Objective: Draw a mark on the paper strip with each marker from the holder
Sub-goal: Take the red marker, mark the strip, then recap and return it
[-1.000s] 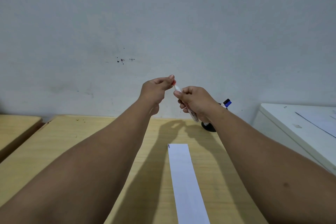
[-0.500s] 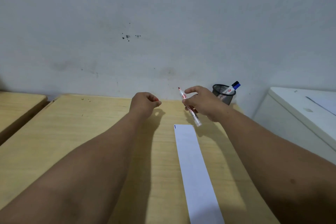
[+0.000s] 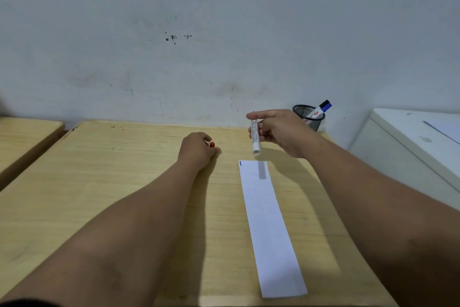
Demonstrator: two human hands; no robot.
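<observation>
A long white paper strip (image 3: pixel 268 222) lies on the wooden desk (image 3: pixel 124 182), with a short blue mark at its far left corner. My right hand (image 3: pixel 281 130) holds a white marker (image 3: pixel 255 136) nearly upright just above the strip's far end; the marker's upper tip is hidden by my fingers. My left hand (image 3: pixel 198 148) rests on the desk to the left of the strip, closed around the red cap (image 3: pixel 212 144). A black mesh holder (image 3: pixel 308 116) stands at the back right with a blue-capped marker (image 3: pixel 321 108) in it.
A grey wall runs right behind the desk. A white cabinet (image 3: pixel 410 147) stands to the right of the desk, close to the holder. A second wooden desk (image 3: pixel 22 137) sits to the left across a narrow gap.
The red cap came off the marker into my left hand, which dropped to the desk. My right hand lowered and turned the marker toward upright over the strip's far end.
</observation>
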